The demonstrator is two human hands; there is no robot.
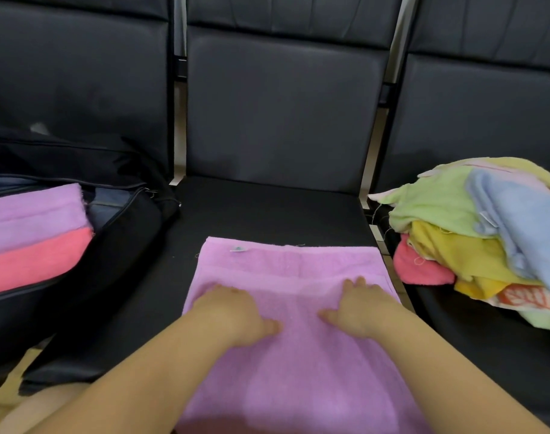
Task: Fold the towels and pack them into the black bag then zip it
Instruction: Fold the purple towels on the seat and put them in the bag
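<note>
A pink-purple towel [294, 364] lies spread flat on the middle black seat, with a small tag near its far left corner. My left hand [233, 311] and my right hand [361, 308] both rest flat on it, palms down, a little apart. On the left seat stands the open black bag [120, 233], and inside it lie a folded lilac towel [32, 214] and a folded coral towel [35, 261]. On the right seat sits a loose pile of towels [474, 239] in green, yellow, blue and pink.
A row of black padded seats with backrests [283, 114] fills the view. Metal frame bars [373, 170] separate the seats. The bag's open zip edge [117, 214] faces the middle seat. A patterned orange and white cloth [530, 297] lies under the pile.
</note>
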